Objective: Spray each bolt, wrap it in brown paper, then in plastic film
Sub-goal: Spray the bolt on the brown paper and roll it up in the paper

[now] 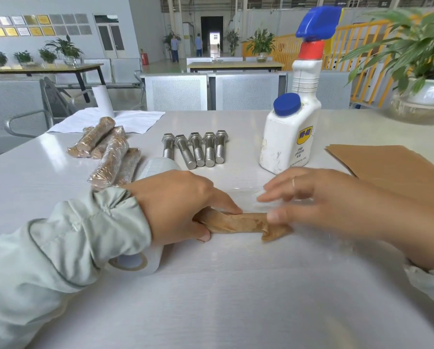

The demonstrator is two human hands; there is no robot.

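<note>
A bolt wrapped in brown paper (241, 222) lies crosswise on the white table, near the front. My left hand (178, 202) pinches its left end between thumb and forefinger. My right hand (319, 197) is at its right end, thumb on the paper, fingers blurred and stretched over a sheet of clear plastic film (246, 195). The film roll (150, 258) lies under my left wrist. Several bare steel bolts (198, 149) lie in a row behind. A white spray bottle (294, 132) with a blue trigger stands to their right.
Several finished bolts in paper and film (110, 152) are piled at the left. A stack of brown paper sheets (387, 165) lies at the right. A white cloth (125, 119), a white roll (102, 99) and a potted plant (422, 96) sit along the far edge.
</note>
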